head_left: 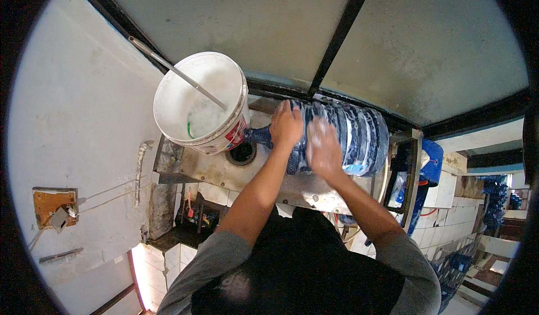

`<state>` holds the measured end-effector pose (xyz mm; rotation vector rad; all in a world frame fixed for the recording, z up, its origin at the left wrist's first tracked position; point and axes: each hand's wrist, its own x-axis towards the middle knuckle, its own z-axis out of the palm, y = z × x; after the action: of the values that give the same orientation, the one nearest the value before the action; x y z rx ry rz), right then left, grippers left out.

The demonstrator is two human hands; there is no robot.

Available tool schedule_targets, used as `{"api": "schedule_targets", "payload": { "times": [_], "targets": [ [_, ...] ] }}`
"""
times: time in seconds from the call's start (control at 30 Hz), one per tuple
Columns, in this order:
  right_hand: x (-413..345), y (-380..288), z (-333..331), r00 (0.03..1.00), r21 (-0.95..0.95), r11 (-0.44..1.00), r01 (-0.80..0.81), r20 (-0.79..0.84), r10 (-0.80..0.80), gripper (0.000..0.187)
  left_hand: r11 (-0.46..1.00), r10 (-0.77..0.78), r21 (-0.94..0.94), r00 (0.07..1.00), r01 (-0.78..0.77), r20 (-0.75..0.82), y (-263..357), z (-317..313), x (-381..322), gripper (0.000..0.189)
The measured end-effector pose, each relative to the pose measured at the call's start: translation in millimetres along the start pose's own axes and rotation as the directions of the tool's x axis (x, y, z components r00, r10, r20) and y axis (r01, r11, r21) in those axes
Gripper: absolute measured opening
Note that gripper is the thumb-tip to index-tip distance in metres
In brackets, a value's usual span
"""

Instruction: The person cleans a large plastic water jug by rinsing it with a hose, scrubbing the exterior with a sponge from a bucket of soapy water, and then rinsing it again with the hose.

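A large blue plastic water jug (366, 138) lies on its side across a metal sink counter, its ribbed wall streaked with white suds. Its neck points left, towards a white bucket. My left hand (287, 123) grips the jug at the shoulder, close to the neck. Against the middle of the body rests my right hand (323, 149), foamy and blurred by motion. Whether anything lies under that palm is hidden. The white plastic bucket (202, 66) holds cloudy, sudsy liquid, and a metal-shafted rod (185, 77) leans in it. Something green shows in the liquid.
The worn metal counter (257, 167) has a round dark drain hole (241, 153) beside the bucket. Framed frosted panels (252, 24) rise behind the jug. On the right stands a blue container (431, 159); more blue jugs (494, 201) are farther off. A wall pipe (140, 172) is at left.
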<state>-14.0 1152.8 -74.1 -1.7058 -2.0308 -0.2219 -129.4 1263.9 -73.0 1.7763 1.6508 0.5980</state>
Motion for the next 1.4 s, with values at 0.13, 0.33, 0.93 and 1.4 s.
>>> {"api": "schedule_targets", "payload": {
  "times": [0.13, 0.33, 0.93, 1.4],
  "targets": [
    [132.5, 63.1, 51.2, 0.557, -0.123, 0.939, -0.321, 0.778, 0.292, 0.042, 0.997, 0.081, -0.018, 0.996, -0.082, -0.044, -10.6, 1.7, -28.5, 0.054],
    [133.6, 29.1, 53.2, 0.632, 0.001, 0.934, -0.357, 0.737, 0.24, 0.049, 0.986, 0.04, -0.159, 0.995, -0.054, -0.088, -33.3, 9.2, -31.1, 0.052],
    [50.3, 76.8, -46.2, 0.849, 0.18, 0.974, -0.138, 0.528, 0.023, 0.043, 0.925, 0.376, -0.004, 0.919, -0.379, -0.115, -28.2, 0.1, -57.5, 0.056],
    [42.9, 88.7, -46.9, 0.716, -0.056, 0.898, -0.437, 0.582, 0.385, 0.05, 0.928, 0.371, -0.005, 0.923, -0.373, -0.102, -22.0, -3.5, -70.5, 0.051]
  ]
}}
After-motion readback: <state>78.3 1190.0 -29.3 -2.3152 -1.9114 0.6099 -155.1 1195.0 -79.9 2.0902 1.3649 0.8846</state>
